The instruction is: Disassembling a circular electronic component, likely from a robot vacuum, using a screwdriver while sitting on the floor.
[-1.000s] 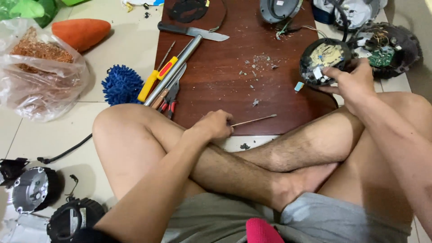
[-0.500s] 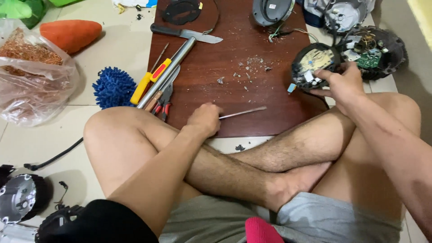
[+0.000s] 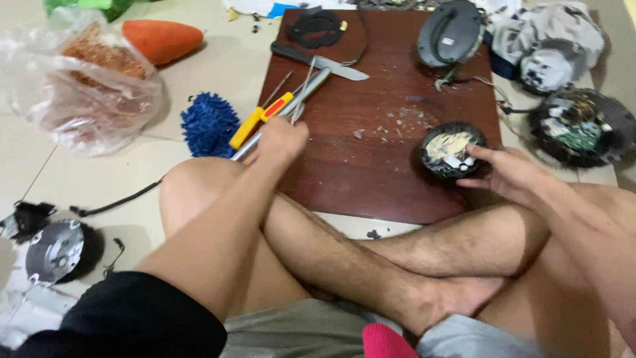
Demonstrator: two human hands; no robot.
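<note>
While legs cross: person sits before brown board (image 3: 371, 179) on floor.
Left hand (image 3: 281, 140): fingers clenched over metal tools (image 3: 301, 99) at board's left edge.
Right hand (image 3: 507, 174): fingers grasping round black component (image 3: 450, 147), resting on board's right side.

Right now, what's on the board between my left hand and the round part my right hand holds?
In the head view, only bare brown board with small pale crumbs lies between left hand and round part.

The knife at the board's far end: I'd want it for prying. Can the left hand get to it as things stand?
Probably yes: the left hand lies on the tools just short of the knife, and nothing stands between them.
</note>
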